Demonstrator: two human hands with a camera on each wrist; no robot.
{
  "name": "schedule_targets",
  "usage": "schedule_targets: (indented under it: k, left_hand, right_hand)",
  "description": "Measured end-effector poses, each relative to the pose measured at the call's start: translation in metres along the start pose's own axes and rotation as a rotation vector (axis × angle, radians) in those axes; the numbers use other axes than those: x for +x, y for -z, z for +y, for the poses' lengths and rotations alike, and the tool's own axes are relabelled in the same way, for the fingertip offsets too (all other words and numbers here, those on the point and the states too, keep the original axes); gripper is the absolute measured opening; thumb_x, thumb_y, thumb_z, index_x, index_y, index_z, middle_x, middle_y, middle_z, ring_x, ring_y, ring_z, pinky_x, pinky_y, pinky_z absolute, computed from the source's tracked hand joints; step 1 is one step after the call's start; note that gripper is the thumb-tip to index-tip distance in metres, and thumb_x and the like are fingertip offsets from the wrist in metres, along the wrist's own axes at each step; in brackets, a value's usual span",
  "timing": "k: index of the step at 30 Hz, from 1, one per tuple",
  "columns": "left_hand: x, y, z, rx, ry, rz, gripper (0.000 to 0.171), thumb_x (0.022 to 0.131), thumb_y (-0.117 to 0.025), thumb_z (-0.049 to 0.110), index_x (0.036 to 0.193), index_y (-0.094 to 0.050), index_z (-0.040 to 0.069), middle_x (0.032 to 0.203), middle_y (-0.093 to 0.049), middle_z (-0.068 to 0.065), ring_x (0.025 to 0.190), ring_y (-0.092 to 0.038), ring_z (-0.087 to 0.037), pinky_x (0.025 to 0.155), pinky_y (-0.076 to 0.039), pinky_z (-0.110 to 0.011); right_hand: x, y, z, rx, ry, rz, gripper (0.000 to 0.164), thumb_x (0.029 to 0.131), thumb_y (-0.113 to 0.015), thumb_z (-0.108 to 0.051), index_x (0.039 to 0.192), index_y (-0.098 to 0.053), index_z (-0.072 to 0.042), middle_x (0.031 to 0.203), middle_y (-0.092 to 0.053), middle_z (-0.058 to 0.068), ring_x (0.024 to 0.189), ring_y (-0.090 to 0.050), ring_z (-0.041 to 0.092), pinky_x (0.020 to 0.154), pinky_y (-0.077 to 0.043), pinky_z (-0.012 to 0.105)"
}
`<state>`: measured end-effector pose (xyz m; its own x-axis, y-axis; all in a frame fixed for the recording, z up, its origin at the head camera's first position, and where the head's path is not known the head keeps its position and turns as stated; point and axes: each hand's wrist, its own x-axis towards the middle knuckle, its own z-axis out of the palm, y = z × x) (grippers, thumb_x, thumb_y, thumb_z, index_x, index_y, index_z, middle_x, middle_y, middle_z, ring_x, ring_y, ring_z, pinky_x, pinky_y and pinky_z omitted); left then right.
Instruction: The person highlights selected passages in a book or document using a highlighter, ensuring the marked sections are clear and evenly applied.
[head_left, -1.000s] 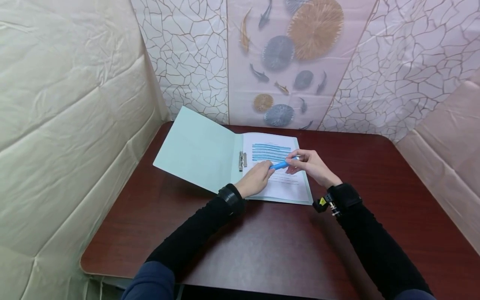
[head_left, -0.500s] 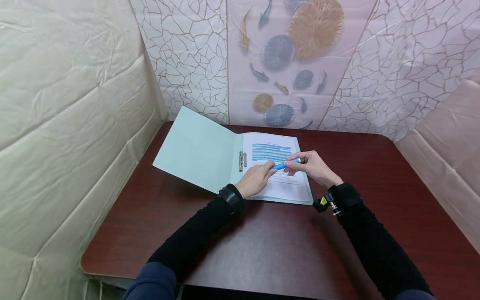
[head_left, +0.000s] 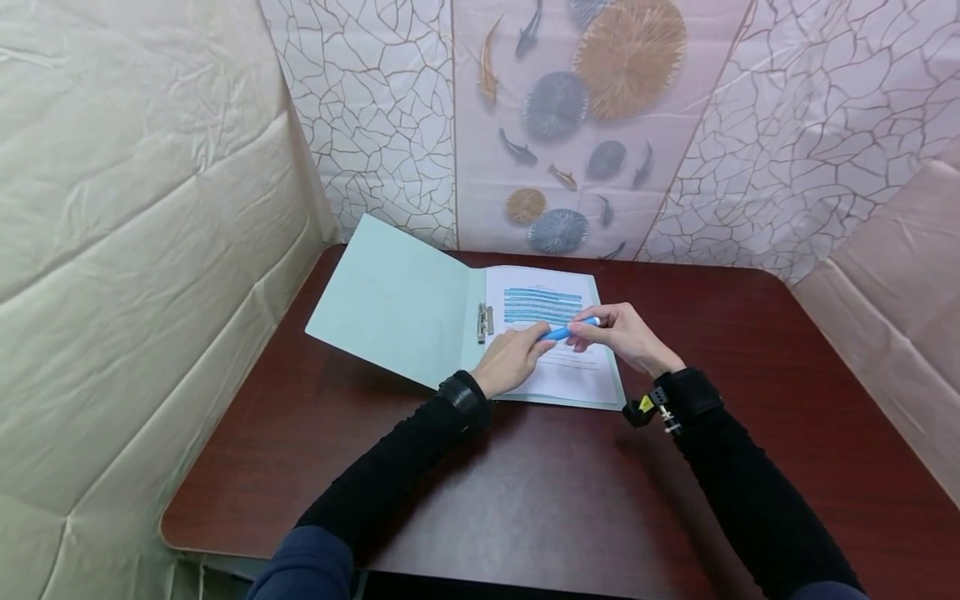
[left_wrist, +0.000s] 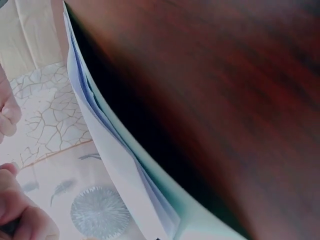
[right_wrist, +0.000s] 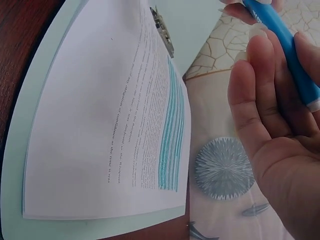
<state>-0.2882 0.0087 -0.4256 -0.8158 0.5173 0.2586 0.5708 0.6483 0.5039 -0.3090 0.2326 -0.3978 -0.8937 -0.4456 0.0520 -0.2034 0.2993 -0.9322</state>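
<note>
A blue highlighter [head_left: 557,333] is held between both hands above the printed page. My left hand [head_left: 512,360] pinches its left end in the head view, and my right hand [head_left: 626,335] grips it nearer the white-tipped right end. In the right wrist view the highlighter [right_wrist: 282,47] lies between thumb and fingers. Beneath the hands is a stack of white paper [head_left: 577,379] with several blue highlighted lines [head_left: 542,305] across its upper part. The paper lies in an open pale green folder [head_left: 405,300] with a metal clip [head_left: 482,323] at the spine.
The folder rests on a dark red-brown table [head_left: 712,333] with rounded corners. Its left cover slants up off the tabletop. A patterned curtain [head_left: 558,167] hangs behind the table, and pale cloth [head_left: 150,250] stands along the left side.
Over the last second the right hand has shifted slightly along the highlighter, so its white end now shows past the fingers. The left hand, folder and paper stay nearly still.
</note>
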Motion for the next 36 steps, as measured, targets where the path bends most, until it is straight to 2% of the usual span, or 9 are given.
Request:
schedule_targets:
  k: [8, 12, 15, 18, 21, 24, 27, 31, 36]
  left_hand:
    - [0.000, -0.005, -0.004, -0.050, 0.008, 0.028, 0.028, 0.101, -0.045, 0.039, 0.109, -0.059, 0.017, 0.071, -0.049, 0.003, 0.058, -0.043, -0.011, 0.055, -0.031, -0.018]
    - [0.000, -0.006, -0.006, -0.062, 0.035, 0.012, 0.030, 0.100, -0.046, 0.042, 0.112, -0.060, 0.017, 0.071, -0.051, 0.003, 0.060, -0.046, -0.011, 0.056, -0.033, -0.018]
    - [-0.001, -0.005, -0.007, -0.105, 0.087, -0.023, 0.037, 0.098, -0.047, 0.047, 0.116, -0.053, 0.015, 0.069, -0.046, 0.000, 0.058, -0.045, -0.014, 0.053, -0.033, -0.020]
    - [-0.004, -0.002, -0.009, -0.153, 0.162, -0.081, 0.052, 0.094, -0.053, 0.052, 0.123, -0.040, 0.012, 0.070, -0.043, -0.001, 0.058, -0.046, -0.014, 0.052, -0.034, -0.021]
    - [-0.007, 0.001, -0.013, -0.155, 0.206, -0.150, 0.051, 0.095, -0.056, 0.041, 0.125, -0.029, 0.009, 0.068, -0.040, 0.001, 0.054, -0.041, -0.013, 0.050, -0.032, -0.022]
    - [-0.012, 0.007, -0.015, -0.089, 0.172, -0.212, 0.034, 0.097, -0.050, 0.018, 0.122, -0.031, 0.007, 0.064, -0.038, 0.002, 0.051, -0.038, -0.012, 0.050, -0.030, -0.022]
    - [-0.017, 0.011, -0.013, 0.000, 0.087, -0.280, 0.020, 0.094, -0.048, 0.005, 0.113, -0.041, 0.005, 0.066, -0.043, 0.001, 0.056, -0.042, -0.012, 0.054, -0.033, -0.020]
    - [-0.023, 0.015, -0.006, 0.047, -0.014, -0.369, 0.010, 0.089, -0.062, 0.005, 0.096, -0.055, 0.006, 0.078, -0.061, -0.003, 0.069, -0.053, -0.012, 0.064, -0.041, -0.018]
    - [-0.026, 0.008, 0.001, 0.072, -0.077, -0.475, 0.017, 0.080, -0.078, 0.012, 0.086, -0.063, 0.007, 0.077, -0.061, 0.003, 0.074, -0.054, -0.009, 0.067, -0.042, -0.017]
  right_hand:
    - [-0.002, 0.000, -0.001, -0.048, -0.021, 0.025, 0.034, 0.090, -0.067, -0.024, 0.108, -0.068, 0.005, 0.084, -0.075, 0.012, 0.075, -0.070, 0.025, 0.080, -0.055, 0.027]
    - [-0.003, 0.000, -0.003, -0.087, -0.042, 0.030, 0.035, 0.090, -0.068, -0.028, 0.107, -0.068, 0.003, 0.079, -0.075, 0.003, 0.074, -0.070, 0.024, 0.081, -0.054, 0.029]
    - [-0.002, 0.001, -0.003, -0.091, -0.053, 0.024, 0.036, 0.090, -0.068, -0.029, 0.107, -0.068, 0.003, 0.080, -0.075, 0.003, 0.074, -0.070, 0.022, 0.082, -0.055, 0.032]
    - [-0.003, 0.004, -0.001, -0.072, -0.052, 0.039, 0.037, 0.090, -0.068, -0.029, 0.107, -0.067, 0.004, 0.082, -0.076, 0.008, 0.074, -0.071, 0.023, 0.079, -0.057, 0.034]
    - [-0.006, 0.010, 0.002, -0.039, -0.052, 0.085, 0.038, 0.089, -0.069, -0.026, 0.107, -0.066, 0.007, 0.083, -0.076, 0.010, 0.074, -0.071, 0.026, 0.075, -0.058, 0.032]
    - [-0.008, 0.015, 0.006, 0.008, -0.066, 0.149, 0.038, 0.089, -0.070, -0.025, 0.107, -0.066, 0.008, 0.082, -0.075, 0.008, 0.073, -0.069, 0.027, 0.071, -0.058, 0.030]
    - [-0.009, 0.020, 0.007, 0.060, -0.090, 0.203, 0.037, 0.087, -0.071, -0.025, 0.106, -0.067, 0.007, 0.079, -0.074, 0.006, 0.070, -0.068, 0.024, 0.069, -0.058, 0.028]
    - [-0.011, 0.024, 0.007, 0.102, -0.114, 0.252, 0.036, 0.086, -0.072, -0.028, 0.103, -0.067, 0.004, 0.076, -0.073, 0.003, 0.069, -0.067, 0.021, 0.071, -0.058, 0.029]
    - [-0.009, 0.024, 0.006, 0.111, -0.119, 0.253, 0.041, 0.087, -0.071, -0.030, 0.108, -0.065, 0.004, 0.078, -0.073, 0.003, 0.069, -0.065, 0.019, 0.072, -0.057, 0.029]
